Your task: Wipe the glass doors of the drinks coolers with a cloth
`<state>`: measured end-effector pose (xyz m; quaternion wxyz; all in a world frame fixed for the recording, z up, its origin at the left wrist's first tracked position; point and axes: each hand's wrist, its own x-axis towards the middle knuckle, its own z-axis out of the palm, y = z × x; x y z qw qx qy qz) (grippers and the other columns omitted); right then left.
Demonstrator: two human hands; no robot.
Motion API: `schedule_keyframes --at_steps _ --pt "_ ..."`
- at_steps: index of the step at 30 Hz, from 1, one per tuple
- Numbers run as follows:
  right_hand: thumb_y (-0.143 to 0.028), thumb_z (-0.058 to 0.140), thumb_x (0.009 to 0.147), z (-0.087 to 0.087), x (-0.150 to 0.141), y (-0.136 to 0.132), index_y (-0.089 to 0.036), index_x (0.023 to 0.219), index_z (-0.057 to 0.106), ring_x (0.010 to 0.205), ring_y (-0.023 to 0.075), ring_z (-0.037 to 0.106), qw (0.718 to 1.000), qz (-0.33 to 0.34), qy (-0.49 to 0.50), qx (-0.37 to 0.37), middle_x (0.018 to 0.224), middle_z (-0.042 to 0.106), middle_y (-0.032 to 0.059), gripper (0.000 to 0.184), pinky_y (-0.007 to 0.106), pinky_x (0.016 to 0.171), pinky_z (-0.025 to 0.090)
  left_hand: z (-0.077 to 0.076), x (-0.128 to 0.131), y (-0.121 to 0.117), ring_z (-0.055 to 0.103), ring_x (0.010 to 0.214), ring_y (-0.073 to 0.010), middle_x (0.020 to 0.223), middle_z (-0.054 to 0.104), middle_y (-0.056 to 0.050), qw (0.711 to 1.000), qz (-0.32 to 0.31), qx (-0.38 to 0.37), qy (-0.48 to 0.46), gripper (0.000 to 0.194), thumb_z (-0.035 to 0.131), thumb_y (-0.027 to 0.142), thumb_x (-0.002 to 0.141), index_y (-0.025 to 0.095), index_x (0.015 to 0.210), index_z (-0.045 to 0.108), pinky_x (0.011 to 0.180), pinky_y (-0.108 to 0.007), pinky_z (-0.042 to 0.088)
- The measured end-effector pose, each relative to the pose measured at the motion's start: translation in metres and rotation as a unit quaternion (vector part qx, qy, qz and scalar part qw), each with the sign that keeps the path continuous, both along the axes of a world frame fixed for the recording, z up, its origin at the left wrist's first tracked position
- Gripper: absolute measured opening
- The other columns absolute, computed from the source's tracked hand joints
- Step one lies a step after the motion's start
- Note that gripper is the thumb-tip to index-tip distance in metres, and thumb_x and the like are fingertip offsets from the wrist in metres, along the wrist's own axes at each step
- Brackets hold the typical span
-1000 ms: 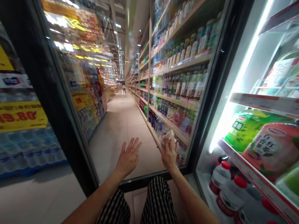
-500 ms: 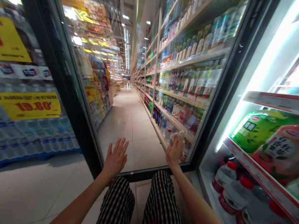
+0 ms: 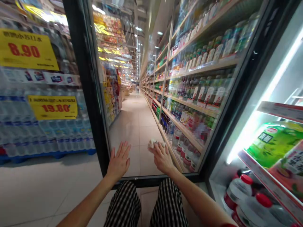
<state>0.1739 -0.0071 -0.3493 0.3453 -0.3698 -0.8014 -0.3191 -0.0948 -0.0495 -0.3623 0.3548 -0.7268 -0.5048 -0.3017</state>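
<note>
In the head view a glass door [image 3: 127, 126] with a black frame [image 3: 92, 91] stands before my knees. My left hand [image 3: 119, 160] lies flat against the lower left of the pane, fingers stretched out and holding nothing. Pressed to the glass under my right hand [image 3: 162, 157] is a crumpled pale cloth [image 3: 155, 144], which sticks out past the fingertips. Both forearms reach forward over my checked trousers [image 3: 123, 205]. The part of the cloth beneath my palm is hidden.
To the right, a lit cooler shelf [image 3: 272, 176] carries green drink packs [image 3: 274, 143], with red-capped bottles [image 3: 239, 189] below. Stacked water bottles [image 3: 47, 132] with yellow price signs [image 3: 30, 50] stand left. Through the glass, an aisle [image 3: 132, 113] runs past bottle shelves [image 3: 189, 104].
My right hand has moved left across the lower pane with the cloth. My left hand stays on the glass. The view has swung slightly left.
</note>
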Motion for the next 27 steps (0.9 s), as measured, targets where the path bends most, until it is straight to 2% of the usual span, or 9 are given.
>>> schedule_keyframes --at_steps 2,5,7,9,12,17,20,23,27 --pt "-0.014 0.044 0.079 0.006 -0.008 -0.001 -0.022 0.129 0.045 0.136 0.0218 0.019 0.999 0.021 -0.038 -0.006 0.138 0.042 0.0065 0.051 0.049 0.111 0.007 0.000 -0.005 -0.001 0.018 0.136 -0.0260 0.144 0.028 -0.013 1.000 0.007 0.003 0.000 0.067 0.043 0.019 0.082 0.017 0.142 0.013 0.108 -0.053 0.017" --pt "-0.017 0.043 0.081 0.025 -0.015 0.002 -0.016 0.130 0.043 0.138 0.0265 0.012 0.995 -0.050 0.087 0.021 0.143 0.034 0.0117 0.050 0.054 0.109 0.007 0.000 -0.012 -0.003 0.018 0.136 -0.0262 0.145 0.027 -0.014 0.999 0.028 0.008 -0.015 0.067 0.042 0.020 0.083 0.016 0.142 0.013 0.108 -0.053 0.017" --pt "-0.018 0.044 0.080 0.029 -0.024 0.003 -0.014 0.132 0.041 0.138 0.0282 0.010 0.991 -0.060 0.118 0.024 0.144 0.031 0.0135 0.052 0.054 0.108 0.010 0.001 -0.014 -0.005 0.019 0.136 -0.0265 0.144 0.027 -0.015 0.999 0.034 0.003 -0.021 0.066 0.042 0.020 0.083 0.015 0.142 0.014 0.108 -0.053 0.016" --pt "-0.015 0.045 0.079 0.024 -0.037 0.000 -0.017 0.133 0.040 0.138 0.0241 0.014 1.000 0.011 0.019 0.005 0.143 0.035 0.0103 0.055 0.050 0.110 0.011 0.001 -0.016 -0.007 0.022 0.135 -0.0268 0.144 0.028 -0.016 0.999 0.030 -0.002 -0.016 0.066 0.042 0.020 0.082 0.015 0.142 0.015 0.108 -0.053 0.016" --pt "-0.011 0.044 0.077 0.027 -0.058 -0.003 -0.023 0.133 0.039 0.136 0.0177 0.021 0.987 0.109 -0.116 -0.009 0.141 0.039 0.0046 0.058 0.045 0.112 0.007 0.002 -0.020 -0.011 0.026 0.134 -0.0271 0.143 0.030 -0.015 0.999 0.032 0.002 -0.011 0.065 0.042 0.020 0.082 0.016 0.142 0.015 0.108 -0.053 0.017" --pt "-0.018 0.042 0.082 0.065 -0.082 0.000 -0.018 0.134 0.038 0.138 0.0260 0.013 0.997 0.028 0.063 0.020 0.145 0.031 0.0100 0.052 0.055 0.109 0.001 0.006 -0.034 -0.019 0.023 0.135 -0.0271 0.143 0.030 -0.016 0.998 0.043 0.021 -0.034 0.066 0.042 0.020 0.083 0.016 0.142 0.014 0.108 -0.053 0.016" --pt "-0.014 0.042 0.081 0.060 -0.098 -0.003 -0.020 0.135 0.037 0.137 0.0217 0.017 0.994 0.102 -0.048 0.006 0.145 0.032 0.0065 0.054 0.050 0.111 0.005 0.007 -0.041 -0.025 0.023 0.135 -0.0259 0.144 0.029 -0.015 0.997 0.036 0.028 -0.055 0.066 0.042 0.019 0.082 0.017 0.142 0.014 0.109 -0.052 0.014" --pt "-0.012 0.042 0.081 0.055 -0.117 -0.008 -0.020 0.135 0.036 0.136 0.0175 0.021 0.968 0.178 -0.176 -0.012 0.145 0.032 0.0044 0.055 0.045 0.112 0.012 0.007 -0.050 -0.028 0.025 0.134 -0.0250 0.144 0.029 -0.014 0.997 0.028 0.042 -0.051 0.067 0.042 0.018 0.082 0.018 0.142 0.014 0.110 -0.051 0.015" --pt "-0.017 0.042 0.083 0.075 -0.143 -0.008 -0.018 0.136 0.034 0.138 0.0254 0.011 0.994 0.108 -0.024 -0.012 0.149 0.022 0.0078 0.054 0.057 0.108 0.010 0.010 -0.061 -0.029 0.027 0.134 -0.0243 0.143 0.030 -0.014 0.997 0.022 0.062 -0.036 0.067 0.043 0.017 0.082 0.018 0.142 0.014 0.109 -0.049 0.021"
